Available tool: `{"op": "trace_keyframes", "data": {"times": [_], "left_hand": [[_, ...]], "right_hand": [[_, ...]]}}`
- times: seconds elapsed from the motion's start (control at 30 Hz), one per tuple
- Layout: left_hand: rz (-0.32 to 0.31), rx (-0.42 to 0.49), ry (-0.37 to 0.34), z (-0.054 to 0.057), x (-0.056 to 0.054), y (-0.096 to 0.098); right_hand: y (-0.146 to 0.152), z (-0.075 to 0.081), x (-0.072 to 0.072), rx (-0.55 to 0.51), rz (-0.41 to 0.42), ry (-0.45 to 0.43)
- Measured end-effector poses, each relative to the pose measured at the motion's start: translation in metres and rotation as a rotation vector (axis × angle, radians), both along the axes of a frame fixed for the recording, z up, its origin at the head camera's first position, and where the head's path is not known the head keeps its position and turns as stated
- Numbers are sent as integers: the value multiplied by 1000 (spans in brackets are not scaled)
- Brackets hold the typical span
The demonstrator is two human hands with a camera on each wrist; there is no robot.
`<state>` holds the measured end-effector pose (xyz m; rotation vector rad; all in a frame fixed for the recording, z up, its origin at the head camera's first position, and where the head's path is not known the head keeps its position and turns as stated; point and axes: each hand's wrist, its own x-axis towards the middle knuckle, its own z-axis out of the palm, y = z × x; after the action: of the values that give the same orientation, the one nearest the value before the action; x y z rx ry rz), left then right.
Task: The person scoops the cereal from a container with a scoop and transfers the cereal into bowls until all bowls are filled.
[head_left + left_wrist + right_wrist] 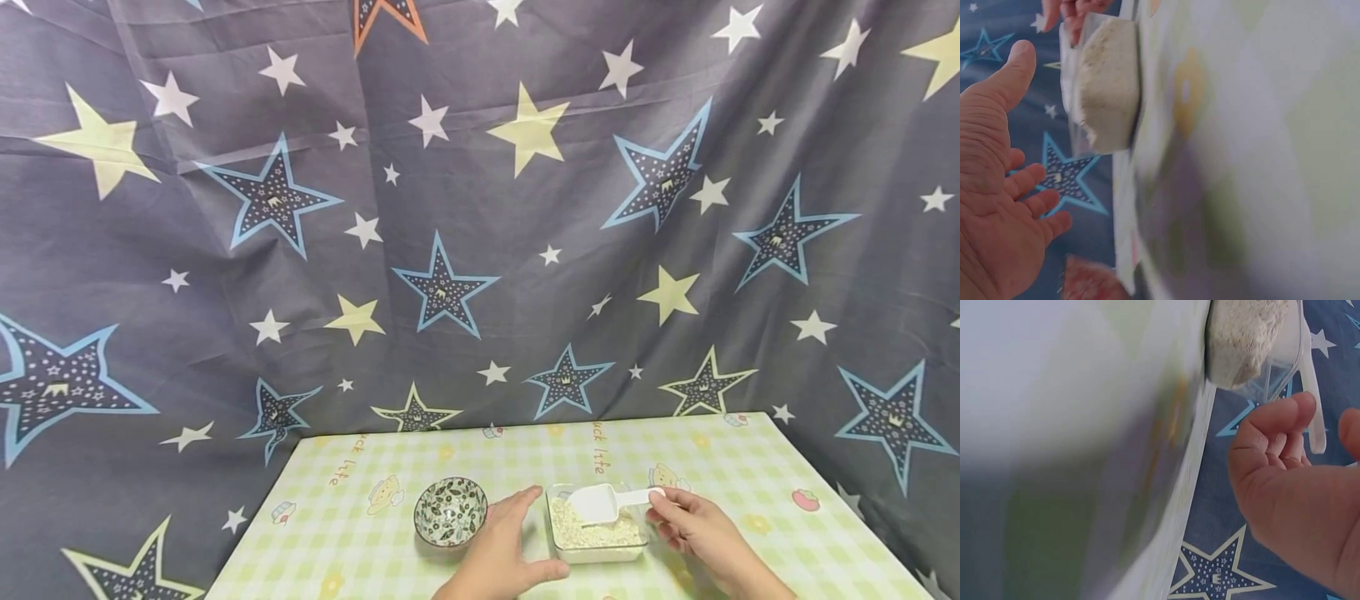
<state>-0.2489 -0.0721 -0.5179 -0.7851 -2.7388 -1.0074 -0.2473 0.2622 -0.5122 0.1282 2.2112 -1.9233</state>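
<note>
A clear container (598, 554) of pale oat flakes (1113, 81) stands on the table. Across its top lies a white scoop (596, 505), its handle reaching past the right rim. My right hand (697, 529) is at the handle's end; in the right wrist view the handle (1313, 394) passes between a bent index finger and a thumb held apart from it. Between the container and a patterned bowl (450, 512) is my left hand (501, 550), fingers extended and thumb spread toward the container. That hand overlaps the bowl's right side in the head view and holds nothing.
A green-and-white checked cloth (390, 558) with printed cartoon figures covers the table (750, 467). Behind it hangs a dark curtain (480, 208) printed with stars, coming down along the table's back and side edges.
</note>
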Motion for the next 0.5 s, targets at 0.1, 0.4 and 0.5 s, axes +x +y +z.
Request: {"op": "trace_keyframes", "data": {"times": [0.1, 0.4, 0.5], "left_hand": [[-5, 15, -56, -7, -6, 8], [33, 71, -128, -12, -15, 18], [42, 63, -126, -13, -17, 19]], "right_hand": [[-5, 0, -1, -21, -14, 9], [-22, -2, -5, -60, -146, 9], [-27, -2, -6, -66, -182, 6]]}}
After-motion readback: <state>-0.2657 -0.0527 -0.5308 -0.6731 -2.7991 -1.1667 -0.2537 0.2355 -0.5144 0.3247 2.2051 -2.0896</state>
